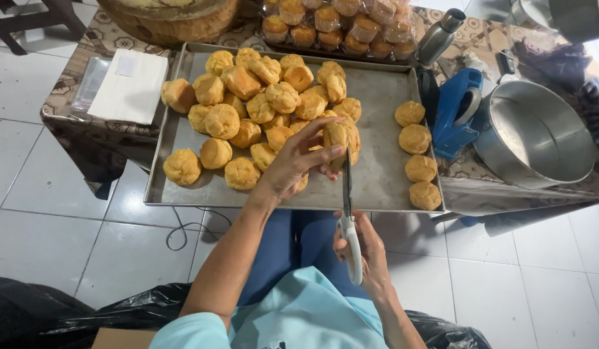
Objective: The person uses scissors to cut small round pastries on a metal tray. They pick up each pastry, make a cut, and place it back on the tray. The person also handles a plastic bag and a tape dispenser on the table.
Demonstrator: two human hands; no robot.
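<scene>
My left hand (298, 161) holds a golden cream puff (342, 137) just above the metal baking tray (377, 184). My right hand (364, 255) grips white-handled scissors (348, 213) whose blades point up into the side of that puff. A heap of several more puffs (260, 106) fills the left and middle of the tray. A separate column of several puffs (417, 152) lies along the tray's right edge.
A round metal pan (535, 132) and a blue tape dispenser (456, 110) sit right of the tray. Wrapped cupcakes (338, 26), a steel bottle (438, 35) and a woven basket (170, 19) stand behind it. White paper (128, 87) lies to the left. Black plastic bags (28, 310) rest on the tiled floor.
</scene>
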